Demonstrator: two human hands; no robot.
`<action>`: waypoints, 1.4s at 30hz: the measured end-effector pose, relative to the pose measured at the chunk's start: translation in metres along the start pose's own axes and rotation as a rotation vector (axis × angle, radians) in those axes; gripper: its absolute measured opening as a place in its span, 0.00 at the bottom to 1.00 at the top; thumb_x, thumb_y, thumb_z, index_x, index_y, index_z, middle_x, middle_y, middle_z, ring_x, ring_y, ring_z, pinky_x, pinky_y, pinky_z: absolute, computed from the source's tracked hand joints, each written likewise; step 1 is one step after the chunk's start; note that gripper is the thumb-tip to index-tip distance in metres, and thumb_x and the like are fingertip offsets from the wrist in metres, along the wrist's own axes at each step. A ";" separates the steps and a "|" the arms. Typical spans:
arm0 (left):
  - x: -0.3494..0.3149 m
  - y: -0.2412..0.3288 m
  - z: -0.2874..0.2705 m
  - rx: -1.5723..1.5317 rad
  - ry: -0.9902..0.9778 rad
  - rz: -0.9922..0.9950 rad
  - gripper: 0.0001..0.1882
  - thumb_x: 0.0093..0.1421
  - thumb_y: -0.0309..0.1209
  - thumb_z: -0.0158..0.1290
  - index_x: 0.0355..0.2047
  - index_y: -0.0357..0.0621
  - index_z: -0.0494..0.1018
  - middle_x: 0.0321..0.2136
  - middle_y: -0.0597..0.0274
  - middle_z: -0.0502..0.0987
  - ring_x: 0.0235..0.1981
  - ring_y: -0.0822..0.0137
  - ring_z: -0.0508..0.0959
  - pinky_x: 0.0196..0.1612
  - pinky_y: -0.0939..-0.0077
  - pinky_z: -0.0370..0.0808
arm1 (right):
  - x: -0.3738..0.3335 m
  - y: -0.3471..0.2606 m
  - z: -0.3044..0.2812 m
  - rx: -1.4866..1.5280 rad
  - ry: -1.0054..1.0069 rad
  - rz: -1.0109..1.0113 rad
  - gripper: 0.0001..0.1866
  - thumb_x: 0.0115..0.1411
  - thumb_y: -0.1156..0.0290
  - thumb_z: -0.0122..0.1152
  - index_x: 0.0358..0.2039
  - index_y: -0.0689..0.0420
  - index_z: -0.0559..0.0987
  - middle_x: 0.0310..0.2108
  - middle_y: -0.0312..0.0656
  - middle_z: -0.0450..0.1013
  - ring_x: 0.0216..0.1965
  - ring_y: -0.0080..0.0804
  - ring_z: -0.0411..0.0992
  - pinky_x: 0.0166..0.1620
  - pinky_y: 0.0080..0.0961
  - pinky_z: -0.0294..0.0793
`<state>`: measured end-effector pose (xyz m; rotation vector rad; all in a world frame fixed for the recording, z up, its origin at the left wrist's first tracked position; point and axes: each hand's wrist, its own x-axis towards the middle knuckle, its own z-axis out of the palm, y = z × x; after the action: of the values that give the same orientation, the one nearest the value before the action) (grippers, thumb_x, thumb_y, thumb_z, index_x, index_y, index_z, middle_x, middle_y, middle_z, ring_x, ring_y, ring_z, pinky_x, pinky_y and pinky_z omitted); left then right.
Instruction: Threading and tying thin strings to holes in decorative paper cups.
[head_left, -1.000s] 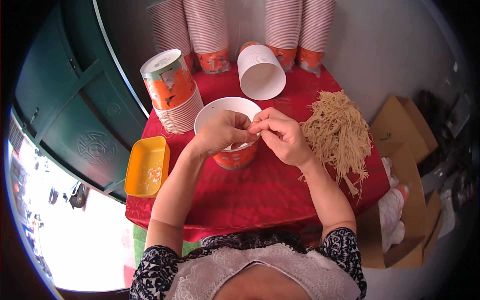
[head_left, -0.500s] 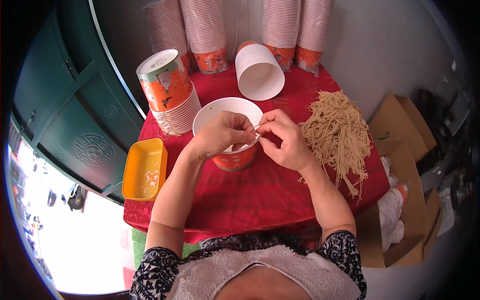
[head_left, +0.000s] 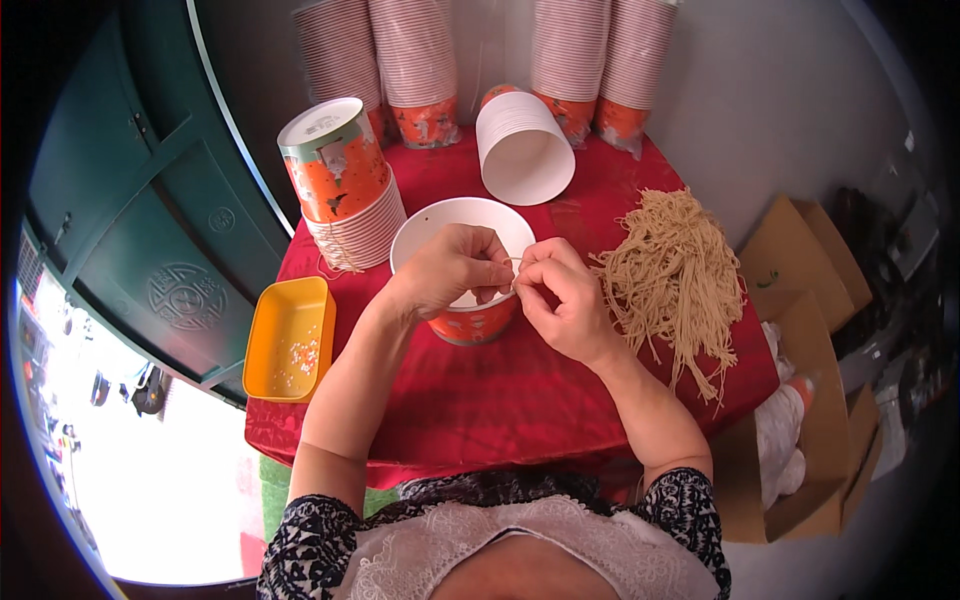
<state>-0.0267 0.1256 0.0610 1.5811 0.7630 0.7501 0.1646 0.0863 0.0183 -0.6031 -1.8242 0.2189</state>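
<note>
Over the front rim of an orange paper bucket (head_left: 470, 328) with a white inside, my two hands work close together. My left hand (head_left: 455, 268) is closed in a pinch, and my right hand (head_left: 562, 300) pinches just beside it. A thin tan string (head_left: 514, 259) bridges the fingertips; most of it is hidden by my fingers. To the right of my right hand lies a loose heap of tan strings (head_left: 680, 280). Left of my left forearm, a yellow plastic box (head_left: 256, 350) holds small white and orange bits (head_left: 299, 358), too small to name.
An upside-down bucket stack (head_left: 340, 185) stands at the left with string at its base. Another bucket stack (head_left: 527, 160) lies on its side behind. Tall wrapped bucket stacks (head_left: 415, 60) line the back of the red-covered table (head_left: 500, 410). Cardboard boxes (head_left: 820, 400) sit at the right.
My right hand's fingers have curled in tighter around the string. My left hand keeps its pinch. The whole view has shifted slightly; the bucket and other things stay in place.
</note>
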 end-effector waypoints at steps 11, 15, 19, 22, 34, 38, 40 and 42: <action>0.000 -0.003 -0.001 0.161 -0.018 0.089 0.03 0.53 0.21 0.58 0.27 0.36 0.74 0.24 0.64 0.77 0.28 0.73 0.75 0.33 0.78 0.72 | -0.001 0.009 0.000 -0.070 0.056 -0.020 0.05 0.54 0.83 0.61 0.32 0.64 0.76 0.33 0.44 0.70 0.35 0.40 0.72 0.37 0.32 0.73; -0.001 -0.004 0.004 0.352 0.017 0.171 0.04 0.53 0.22 0.58 0.28 0.35 0.73 0.24 0.63 0.77 0.28 0.72 0.76 0.33 0.76 0.73 | -0.004 0.016 0.000 -0.079 0.030 -0.001 0.07 0.55 0.85 0.58 0.35 0.65 0.77 0.37 0.47 0.72 0.37 0.42 0.73 0.39 0.34 0.75; -0.007 0.002 0.018 0.594 0.149 0.270 0.04 0.53 0.21 0.56 0.30 0.34 0.72 0.25 0.53 0.78 0.29 0.63 0.79 0.34 0.69 0.75 | -0.005 0.014 0.002 -0.035 0.013 0.078 0.08 0.57 0.86 0.57 0.38 0.67 0.77 0.37 0.47 0.72 0.37 0.43 0.74 0.39 0.33 0.76; -0.008 0.002 0.027 0.679 0.249 0.324 0.05 0.53 0.20 0.55 0.31 0.34 0.72 0.27 0.48 0.78 0.29 0.54 0.80 0.34 0.63 0.75 | -0.006 0.013 0.003 0.005 0.011 0.128 0.09 0.57 0.86 0.56 0.39 0.67 0.77 0.37 0.47 0.72 0.36 0.41 0.75 0.37 0.32 0.76; -0.010 0.004 0.022 0.780 0.249 0.361 0.06 0.54 0.23 0.57 0.32 0.33 0.72 0.28 0.45 0.78 0.30 0.48 0.80 0.34 0.59 0.75 | -0.009 0.014 0.004 0.052 -0.030 0.202 0.10 0.61 0.85 0.53 0.44 0.68 0.77 0.40 0.45 0.70 0.40 0.34 0.73 0.42 0.26 0.74; -0.010 0.005 0.018 0.703 0.186 0.364 0.07 0.56 0.24 0.58 0.33 0.33 0.73 0.28 0.46 0.79 0.30 0.51 0.81 0.34 0.63 0.76 | -0.009 0.016 0.003 0.120 -0.056 0.258 0.09 0.63 0.82 0.54 0.43 0.67 0.76 0.40 0.44 0.69 0.42 0.33 0.71 0.45 0.25 0.72; -0.010 0.007 0.018 0.685 0.167 0.348 0.07 0.56 0.24 0.58 0.33 0.33 0.73 0.27 0.47 0.79 0.30 0.53 0.81 0.34 0.64 0.76 | -0.010 0.018 0.002 0.163 -0.060 0.243 0.06 0.63 0.81 0.55 0.40 0.66 0.76 0.40 0.41 0.68 0.41 0.29 0.70 0.44 0.22 0.70; -0.010 0.007 0.017 0.666 0.149 0.330 0.07 0.56 0.24 0.58 0.33 0.33 0.73 0.27 0.47 0.80 0.29 0.54 0.81 0.34 0.65 0.76 | -0.009 0.016 0.001 0.200 -0.055 0.274 0.06 0.62 0.81 0.57 0.39 0.66 0.77 0.39 0.41 0.68 0.39 0.28 0.70 0.42 0.23 0.71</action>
<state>-0.0186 0.1070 0.0656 2.3104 0.9308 0.9135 0.1707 0.0955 0.0042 -0.7092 -1.7424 0.5992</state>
